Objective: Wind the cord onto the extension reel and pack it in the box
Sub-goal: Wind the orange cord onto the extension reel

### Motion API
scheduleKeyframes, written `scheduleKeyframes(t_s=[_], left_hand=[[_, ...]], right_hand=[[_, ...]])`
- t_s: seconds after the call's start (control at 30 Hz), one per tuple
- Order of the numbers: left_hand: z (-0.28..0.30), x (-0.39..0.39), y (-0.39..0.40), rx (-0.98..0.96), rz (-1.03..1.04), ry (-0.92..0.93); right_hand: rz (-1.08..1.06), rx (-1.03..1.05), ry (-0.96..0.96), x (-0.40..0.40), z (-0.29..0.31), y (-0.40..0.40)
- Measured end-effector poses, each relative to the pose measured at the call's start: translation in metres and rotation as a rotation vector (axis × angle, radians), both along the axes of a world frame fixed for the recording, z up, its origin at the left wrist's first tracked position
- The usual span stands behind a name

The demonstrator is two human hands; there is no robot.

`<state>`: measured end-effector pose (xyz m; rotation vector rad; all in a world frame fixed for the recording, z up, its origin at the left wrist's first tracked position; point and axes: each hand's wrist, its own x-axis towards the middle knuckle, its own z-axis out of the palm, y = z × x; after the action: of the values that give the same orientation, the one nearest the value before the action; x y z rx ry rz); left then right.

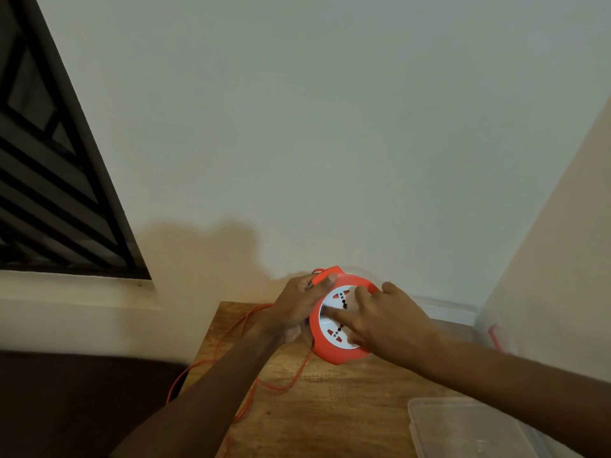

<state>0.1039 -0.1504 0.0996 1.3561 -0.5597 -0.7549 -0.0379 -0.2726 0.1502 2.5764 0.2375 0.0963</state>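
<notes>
Cord winding under way, packing not yet begun

The orange extension reel (340, 320) is held above the wooden table (330, 408), at 5 o'clock in view. It is gripped at its rim by the left hand (297, 305); the right hand's (390, 322) spread fingers are pressed on its white socket face. Loose orange cord (287, 381) trails at 7 o'clock; the clear plastic box (469, 428) sits at 4 o'clock.

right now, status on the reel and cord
Left hand grips reel by its rim; right hand fingers on the socket face. Cord mostly loose, trailing off table. Box lid clear of the work.
</notes>
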Motion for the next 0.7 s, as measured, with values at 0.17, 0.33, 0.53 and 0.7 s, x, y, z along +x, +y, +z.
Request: scheduleKeyframes(t_s=[0.17, 0.33, 0.53, 0.7], left_hand=[[0.002, 0.001, -0.006, 0.033, -0.008, -0.077], [0.002, 0.006, -0.006, 0.059, -0.010, -0.095], [0.007, 0.010, -0.011, 0.050, -0.026, -0.121], [0.012, 0.009, -0.010, 0.105, -0.060, -0.228]], right_hand=[[-0.022, 0.047, -0.041, 0.000, -0.012, -0.010], [0.021, 0.024, -0.127, -0.009, -0.012, -0.015], [0.331, 0.011, -0.126, -0.009, -0.008, -0.019], [0.252, -0.086, 0.022, -0.013, -0.004, -0.019]])
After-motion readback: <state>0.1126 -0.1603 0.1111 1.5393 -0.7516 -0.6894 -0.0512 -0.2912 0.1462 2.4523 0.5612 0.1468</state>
